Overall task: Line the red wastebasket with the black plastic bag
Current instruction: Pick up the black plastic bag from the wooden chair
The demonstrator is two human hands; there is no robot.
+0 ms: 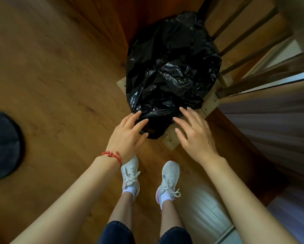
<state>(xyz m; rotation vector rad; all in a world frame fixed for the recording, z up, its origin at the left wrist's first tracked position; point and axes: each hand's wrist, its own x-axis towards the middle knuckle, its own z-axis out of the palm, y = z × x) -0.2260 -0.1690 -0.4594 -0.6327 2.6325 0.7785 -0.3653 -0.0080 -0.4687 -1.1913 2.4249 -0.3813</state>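
One black plastic bag [172, 67], two hands, two white sneakers, one bracelet [112, 155].

The approach from the left is being left open by bare wooden floor [59, 67]. The centre is being occupied by the black plastic bag [172, 67], which is being carried on a pale wooden seat [210, 103]. Passage on the right is being blocked by the chair slats [249, 41] and a curtain [270, 120]. A dark round object [3, 145] is being noted at far left.
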